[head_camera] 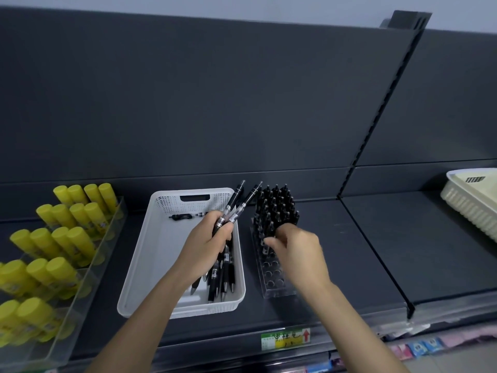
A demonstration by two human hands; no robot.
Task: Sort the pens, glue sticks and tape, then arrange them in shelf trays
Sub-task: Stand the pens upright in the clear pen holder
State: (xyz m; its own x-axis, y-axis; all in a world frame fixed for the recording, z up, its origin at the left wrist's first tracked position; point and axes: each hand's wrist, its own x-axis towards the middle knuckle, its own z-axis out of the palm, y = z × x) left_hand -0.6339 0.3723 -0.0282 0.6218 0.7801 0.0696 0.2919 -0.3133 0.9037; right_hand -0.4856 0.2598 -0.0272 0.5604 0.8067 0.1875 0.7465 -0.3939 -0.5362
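Only left hand clearly grips pens.

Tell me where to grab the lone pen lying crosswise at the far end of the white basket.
Pinch the lone pen mid-barrel from straight above, fingers on its near and far sides. It lies flat on the floor of the white basket, apart from the other pens, and the walls probably block a sideways approach.

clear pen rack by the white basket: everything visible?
The pen rack is a clear plastic block with rows of round holes, standing on the dark shelf beside the white basket. Black pens stand upright in its back rows; the front holes are empty. The right hand curls its fingers at the middle rows.
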